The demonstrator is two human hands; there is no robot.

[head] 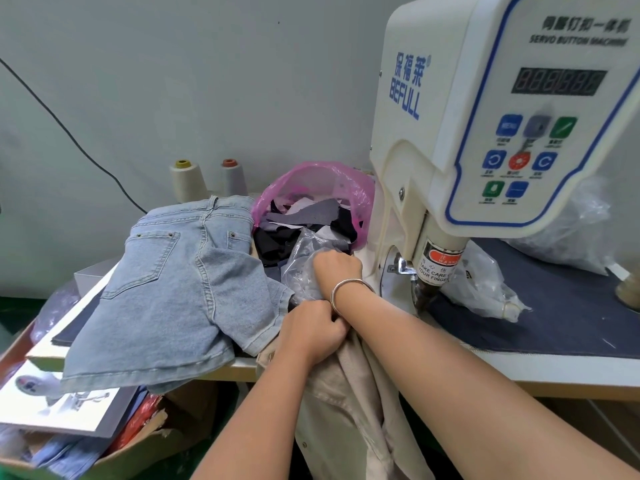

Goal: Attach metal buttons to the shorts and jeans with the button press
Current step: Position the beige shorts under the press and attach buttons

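Beige garment [346,403] hangs over the near edge of the table [519,372], between the person's forearms. The left hand [311,332] grips its top edge with curled fingers. The right hand [337,268], a silver bangle [348,289] on its wrist, reaches farther into a clear plastic bag [301,268], its knuckles bent; whether it holds anything there cannot be told. Light blue denim shorts [180,282] lie to the left, draped over the table edge. The white button press [485,133] stands to the right. A pink bag [311,188] of fabric scraps sits behind the hands.
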